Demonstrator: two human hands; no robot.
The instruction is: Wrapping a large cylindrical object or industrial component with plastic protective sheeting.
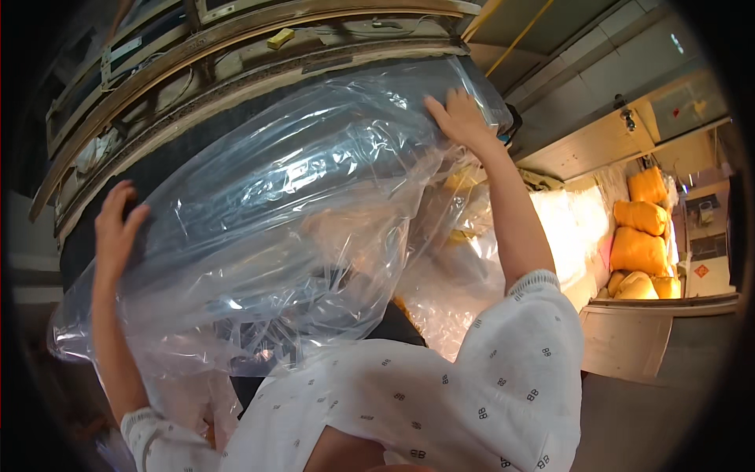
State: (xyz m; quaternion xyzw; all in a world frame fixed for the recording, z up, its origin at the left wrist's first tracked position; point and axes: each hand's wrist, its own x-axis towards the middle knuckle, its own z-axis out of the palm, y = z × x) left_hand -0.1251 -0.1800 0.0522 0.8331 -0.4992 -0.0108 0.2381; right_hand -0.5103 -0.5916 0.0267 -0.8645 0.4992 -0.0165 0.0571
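A large sheet of clear plastic film (299,169), perhaps a wide bag, is draped over a dark work surface (161,153) and hangs down in crumpled folds toward my body. My left hand (118,228) is at the film's left side with its fingers apart and curved, holding nothing. Whether its fingertips touch the film I cannot tell. At the far right end of the film, my right hand (462,122) lies with thumb and fingers spread, palm down on or just over the plastic. Both hands are open.
Beyond the work surface runs a long machine frame with rails (228,98) and a small yellow block (280,38). More crumpled clear plastic (452,291) lies to the right below my right arm. Farther right, stacked orange bundles (638,250) stand near a wooden ledge (668,305).
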